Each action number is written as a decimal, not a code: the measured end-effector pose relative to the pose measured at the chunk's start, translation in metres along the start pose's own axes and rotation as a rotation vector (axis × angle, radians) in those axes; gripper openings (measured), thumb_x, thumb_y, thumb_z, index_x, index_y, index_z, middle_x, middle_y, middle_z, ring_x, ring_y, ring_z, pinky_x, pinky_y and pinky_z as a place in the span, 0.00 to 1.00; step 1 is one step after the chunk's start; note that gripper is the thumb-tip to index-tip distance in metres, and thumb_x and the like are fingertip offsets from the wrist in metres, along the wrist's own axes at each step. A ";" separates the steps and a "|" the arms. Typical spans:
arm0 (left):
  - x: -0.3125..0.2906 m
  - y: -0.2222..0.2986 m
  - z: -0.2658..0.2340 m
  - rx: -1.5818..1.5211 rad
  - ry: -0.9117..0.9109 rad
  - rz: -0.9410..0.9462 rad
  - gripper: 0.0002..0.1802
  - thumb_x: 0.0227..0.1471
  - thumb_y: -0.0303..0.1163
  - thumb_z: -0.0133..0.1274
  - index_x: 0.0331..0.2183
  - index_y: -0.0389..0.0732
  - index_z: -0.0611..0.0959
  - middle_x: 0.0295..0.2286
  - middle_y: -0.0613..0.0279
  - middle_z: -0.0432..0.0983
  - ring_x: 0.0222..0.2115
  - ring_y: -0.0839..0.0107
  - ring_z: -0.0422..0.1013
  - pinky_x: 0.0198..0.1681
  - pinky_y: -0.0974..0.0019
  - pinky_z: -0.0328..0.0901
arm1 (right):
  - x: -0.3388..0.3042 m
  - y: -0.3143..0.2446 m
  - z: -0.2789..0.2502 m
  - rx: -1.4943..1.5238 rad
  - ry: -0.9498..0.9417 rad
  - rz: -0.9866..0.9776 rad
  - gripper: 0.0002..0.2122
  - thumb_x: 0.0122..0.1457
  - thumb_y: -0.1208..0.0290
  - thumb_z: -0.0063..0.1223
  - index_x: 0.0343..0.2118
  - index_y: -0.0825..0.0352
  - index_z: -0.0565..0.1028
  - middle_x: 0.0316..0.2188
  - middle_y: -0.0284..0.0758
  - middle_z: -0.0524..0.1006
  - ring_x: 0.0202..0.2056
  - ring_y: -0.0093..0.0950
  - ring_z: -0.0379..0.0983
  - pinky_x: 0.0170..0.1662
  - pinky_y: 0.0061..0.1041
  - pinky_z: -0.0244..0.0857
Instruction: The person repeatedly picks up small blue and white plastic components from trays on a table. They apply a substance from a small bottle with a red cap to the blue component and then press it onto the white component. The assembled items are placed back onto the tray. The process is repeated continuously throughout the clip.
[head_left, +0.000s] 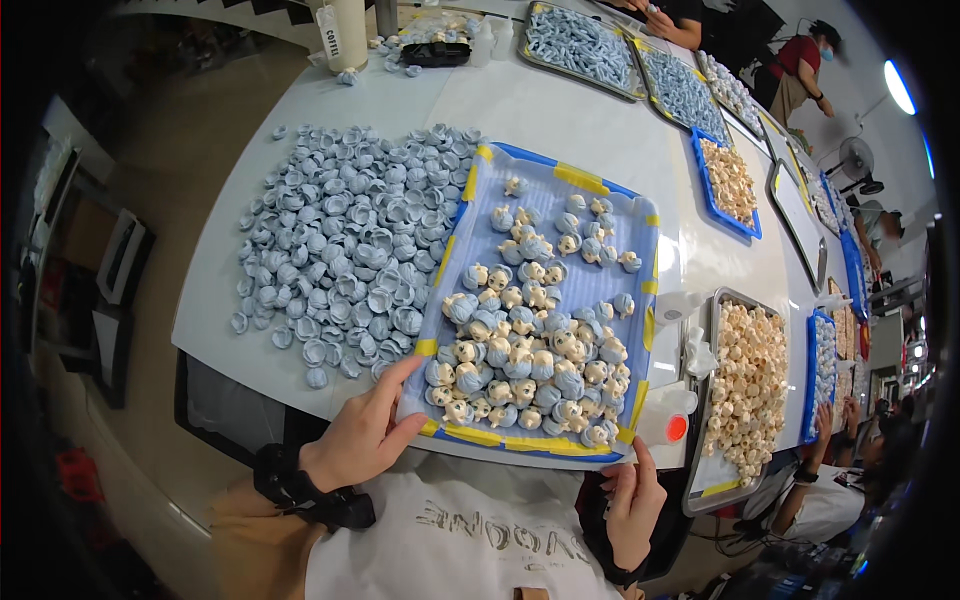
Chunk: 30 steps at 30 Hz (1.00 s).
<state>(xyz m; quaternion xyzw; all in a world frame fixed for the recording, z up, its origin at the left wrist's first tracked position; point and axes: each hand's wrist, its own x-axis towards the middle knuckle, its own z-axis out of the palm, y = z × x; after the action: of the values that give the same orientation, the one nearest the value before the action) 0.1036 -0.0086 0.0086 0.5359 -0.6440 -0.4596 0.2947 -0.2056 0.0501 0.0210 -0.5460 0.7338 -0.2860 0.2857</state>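
A blue tray (618,190), lined and edged with yellow tape, lies in front of me on the table. Many small doll heads (520,360) fill its near half, cream faces with pale blue hair; a looser scatter lies toward the far end. My left hand (365,432) grips the tray's near left corner, thumb and fingers at its rim. At the near right corner, my right hand (632,505) holds the edge with bent fingers, some of them hidden. Left of the tray spreads a wide heap of pale blue hollow hair shells (345,240).
A metal tray of cream head pieces (745,380) stands at the right, beside a white bottle with an orange-red end (668,415). Farther off are trays of blue pieces (580,45), a smaller blue tray (750,228) and a tall cup (345,35). Other people sit along the table.
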 end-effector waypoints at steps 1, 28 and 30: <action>0.000 -0.002 0.002 0.020 0.025 0.024 0.31 0.48 0.24 0.50 0.53 0.34 0.58 0.20 0.57 0.68 0.16 0.67 0.67 0.21 0.68 0.62 | 0.001 -0.001 0.000 0.022 0.000 0.019 0.17 0.59 0.76 0.38 0.51 0.73 0.64 0.21 0.35 0.74 0.20 0.18 0.70 0.23 0.16 0.63; -0.004 -0.020 0.022 -0.039 0.204 -0.072 0.27 0.46 0.19 0.47 0.50 0.36 0.60 0.16 0.73 0.62 0.17 0.88 0.55 0.19 0.80 0.49 | 0.015 0.034 0.009 0.543 -0.186 0.014 0.20 0.57 0.81 0.43 0.53 0.78 0.58 0.29 0.40 0.75 0.32 0.23 0.74 0.37 0.20 0.67; -0.006 -0.034 0.021 -0.046 0.204 -0.086 0.29 0.46 0.18 0.45 0.51 0.37 0.58 0.20 0.70 0.67 0.19 0.88 0.58 0.22 0.81 0.53 | 0.014 0.038 0.013 0.544 -0.207 -0.006 0.20 0.57 0.81 0.43 0.53 0.78 0.58 0.30 0.41 0.75 0.33 0.24 0.74 0.38 0.20 0.67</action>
<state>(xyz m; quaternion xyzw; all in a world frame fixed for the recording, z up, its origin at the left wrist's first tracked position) 0.1012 0.0029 -0.0303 0.6003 -0.5761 -0.4296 0.3510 -0.2237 0.0439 -0.0165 -0.4778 0.5952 -0.4160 0.4943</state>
